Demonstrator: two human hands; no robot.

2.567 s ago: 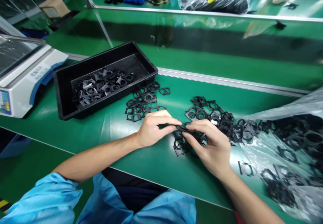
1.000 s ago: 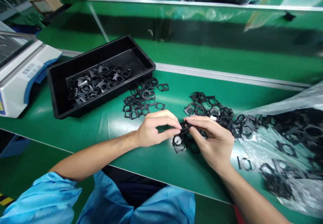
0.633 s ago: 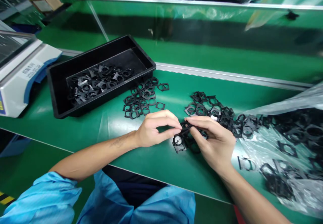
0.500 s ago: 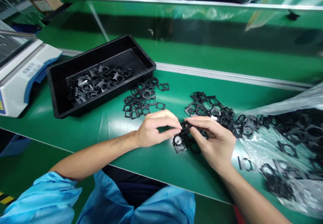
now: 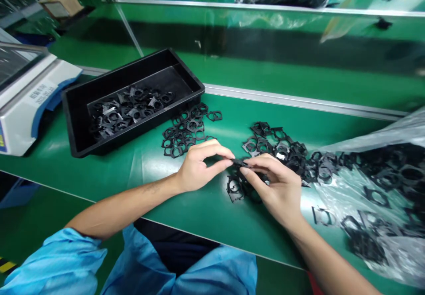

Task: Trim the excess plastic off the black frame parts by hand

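The left hand and the right hand meet near the front edge of the green desk. Each is closed narrow, thumb against forefinger, on one end of a small black plastic frame piece held just above the desk surface. Below it lies a little clump of black frames, close under the right hand's fingers.

Behind the right hand, a loose heap of black frames trails rightward into a crumpled clear plastic bag at the desk's right edge, and the bag holds many more. Behind the left hand, a thin flat spread of black frames lies just beside the near right corner of a black rectangular plastic tray. A shallow layer of frames covers part of the tray's floor. A white weighing scale stands at the left edge.

The work looks to be at an early stage: the tray and the flat spread hold far fewer pieces than the heap and the bag.
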